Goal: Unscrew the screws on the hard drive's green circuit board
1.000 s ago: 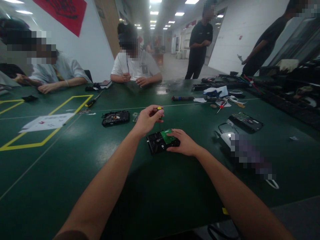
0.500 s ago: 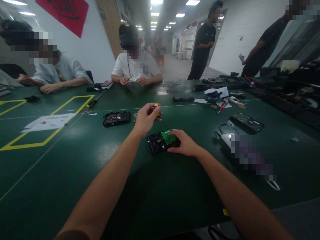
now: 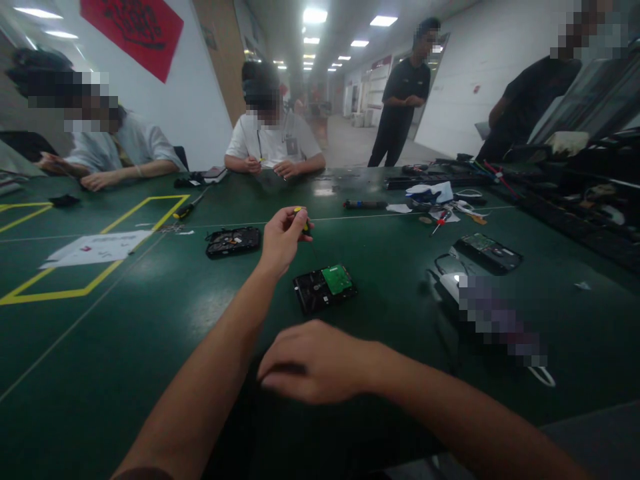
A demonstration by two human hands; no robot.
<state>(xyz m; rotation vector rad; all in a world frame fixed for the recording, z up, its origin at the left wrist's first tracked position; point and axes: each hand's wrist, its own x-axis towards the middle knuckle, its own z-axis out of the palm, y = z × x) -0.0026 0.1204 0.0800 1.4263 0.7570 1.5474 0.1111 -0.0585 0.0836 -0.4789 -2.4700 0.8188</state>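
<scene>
My left hand [image 3: 283, 237] is closed around a screwdriver [image 3: 305, 225] with a yellow and black handle, its thin shaft slanting down toward the table. Below it a black hard drive [image 3: 313, 290] lies flat on the green table, its green circuit board [image 3: 337, 279] facing up. The tip of the shaft is too fine to make out, so I cannot tell whether it touches the drive. Nearer to me, my right hand [image 3: 320, 363] hovers over the table, apart from the drive. Its thumb and fingers are curled together in a pinch; whatever they hold, if anything, is hidden.
Another opened drive [image 3: 233, 243] lies to the left, and one more drive [image 3: 489, 252] to the right beside a blurred-out white-ended object [image 3: 450, 283]. Farther back are a second screwdriver [image 3: 185, 212], a red-handled screwdriver [image 3: 441, 221] and paper [image 3: 95, 248]. Two people sit across the table.
My right hand has let go of the hard drive and moved toward me and to the left. My left hand has shifted slightly left with the screwdriver.
</scene>
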